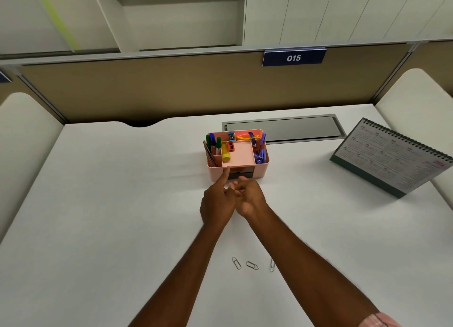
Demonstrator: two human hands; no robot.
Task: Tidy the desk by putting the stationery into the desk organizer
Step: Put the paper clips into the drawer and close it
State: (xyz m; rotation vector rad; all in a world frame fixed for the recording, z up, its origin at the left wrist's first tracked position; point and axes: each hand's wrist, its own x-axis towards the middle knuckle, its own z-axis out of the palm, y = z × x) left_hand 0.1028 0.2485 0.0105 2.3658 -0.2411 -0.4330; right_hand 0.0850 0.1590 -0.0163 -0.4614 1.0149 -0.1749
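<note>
The white desk [122, 192] is almost tidy. The pink organizer [237, 152] sits in the middle, full of pens. Your left hand [217, 204] points one finger at its little drawer; your right hand [248, 195] curls loosely, and I cannot tell if it holds anything. Three paper clips [252, 265] lie under your arms, so a sleeve could sweep them off. The calendar [392, 160] stands well apart.

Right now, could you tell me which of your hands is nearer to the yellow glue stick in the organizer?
Left. The left hand points up at the pink organizer front, its fingertip just below the yellow glue stick. The right hand sits lower and further right, by the drawer.
</note>
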